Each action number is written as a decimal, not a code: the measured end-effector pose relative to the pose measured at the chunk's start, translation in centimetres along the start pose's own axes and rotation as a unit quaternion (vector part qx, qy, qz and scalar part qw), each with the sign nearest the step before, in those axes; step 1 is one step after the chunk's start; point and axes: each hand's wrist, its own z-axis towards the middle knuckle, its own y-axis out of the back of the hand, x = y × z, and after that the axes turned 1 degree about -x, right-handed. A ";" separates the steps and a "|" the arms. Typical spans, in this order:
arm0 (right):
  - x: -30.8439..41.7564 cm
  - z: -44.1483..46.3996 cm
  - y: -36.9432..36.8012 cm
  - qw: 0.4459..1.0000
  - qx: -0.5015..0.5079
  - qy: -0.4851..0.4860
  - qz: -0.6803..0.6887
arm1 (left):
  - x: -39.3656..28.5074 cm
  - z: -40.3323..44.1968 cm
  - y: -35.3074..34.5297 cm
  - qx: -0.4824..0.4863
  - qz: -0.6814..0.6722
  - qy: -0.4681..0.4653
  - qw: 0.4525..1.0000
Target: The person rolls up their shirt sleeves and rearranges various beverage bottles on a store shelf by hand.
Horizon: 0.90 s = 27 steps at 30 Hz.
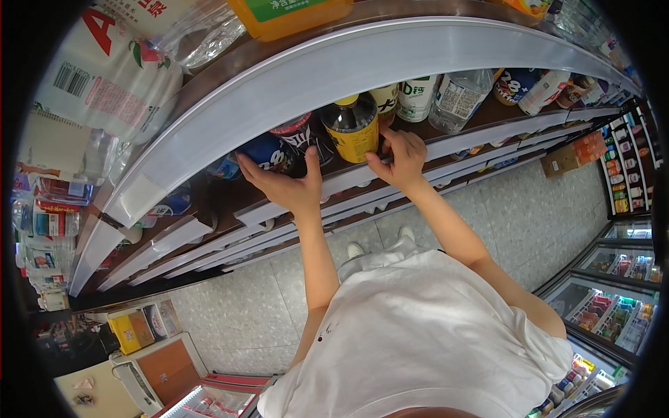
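Note:
My left hand (286, 187) is spread, with its fingers against a dark bottle with a blue label (268, 153) and its thumb raised in front of a black bottle with a red top band (298, 136). My right hand (404, 157) is at the lower right side of a dark bottle with a yellow label and yellow cap (352, 132). Its thumb and index finger are apart near that bottle, the other fingers curled. All these bottles stand upright on a brown shelf (446, 143). Whether the right fingertips press on the bottle is hard to see.
A grey shelf edge (334, 49) curves just above the bottles. To the right stand a white bottle with green lettering (416, 97) and a clear bottle (460, 101). An orange cardboard box (575, 155) sits on the floor. Drink fridges (606, 306) line the lower right.

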 end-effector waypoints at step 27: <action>0.0 0.0 0.0 1.000 0.000 -0.002 0.001 | 0.3 0.0 -0.1 -0.004 0.016 -0.022 1.000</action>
